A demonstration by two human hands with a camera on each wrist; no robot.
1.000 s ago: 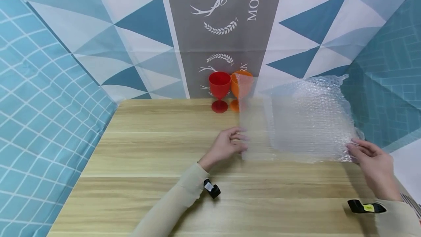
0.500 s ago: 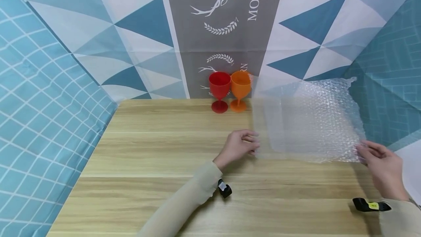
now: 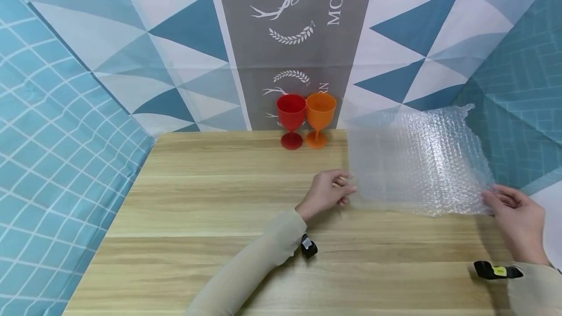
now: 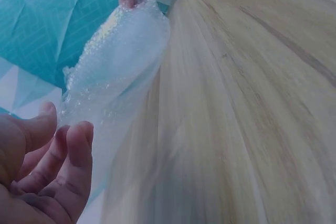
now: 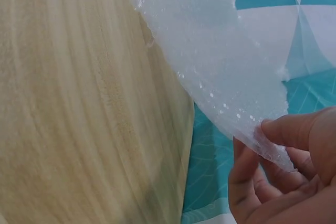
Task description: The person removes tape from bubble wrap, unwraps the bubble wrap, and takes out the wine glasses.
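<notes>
A clear sheet of bubble wrap (image 3: 421,160) stretches between my two hands at the right of the table, standing up from its lower edge. My left hand (image 3: 327,190) pinches its left edge between thumb and fingers; in the left wrist view the thumb (image 4: 41,127) and fingertips meet at the film. At the lower right corner my right hand (image 3: 520,218) holds the wrap, and the right wrist view has the thumb (image 5: 289,129) pressing it from above with curled fingers beneath. Behind and left of the wrap stand a red goblet (image 3: 291,113) and an orange goblet (image 3: 321,112), side by side.
The wooden table (image 3: 197,218) ends at the patterned back wall cloth (image 3: 189,48). Blue grid cloth (image 3: 57,160) hangs at the left, teal cloth (image 3: 522,111) at the right. Black straps (image 3: 309,246) sit at both wrists.
Both hands have shifted right, carrying the bubble wrap along; the left hand moved farther. The orange goblet, earlier partly behind the wrap, now shows fully.
</notes>
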